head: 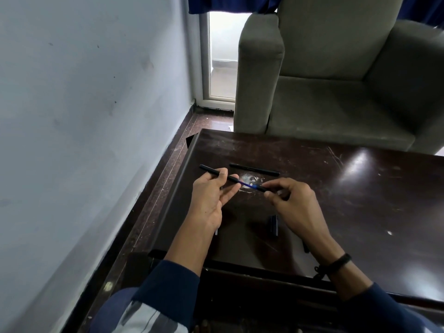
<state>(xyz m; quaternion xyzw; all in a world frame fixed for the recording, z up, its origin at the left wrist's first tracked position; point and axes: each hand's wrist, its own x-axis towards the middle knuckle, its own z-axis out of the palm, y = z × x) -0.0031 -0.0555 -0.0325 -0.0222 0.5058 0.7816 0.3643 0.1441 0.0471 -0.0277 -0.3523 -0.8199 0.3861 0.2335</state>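
Note:
Both hands hold one thin black pen barrel (pixel 211 171) above a dark wooden table (pixel 336 200). My left hand (pixel 211 198) pinches the barrel between thumb and fingers near its middle. A blue refill (pixel 247 184) sticks out of the barrel's right end. My right hand (pixel 293 205) pinches the refill's black tip end with curled fingers. A second black pen (pixel 254 169) lies flat on the table just behind the hands.
A small black pen cap (pixel 274 225) lies on the table under my right wrist. Another small dark part (pixel 216 231) peeks out below my left hand. A grey armchair (pixel 336 80) stands behind the table. A pale wall (pixel 84 116) runs along the left.

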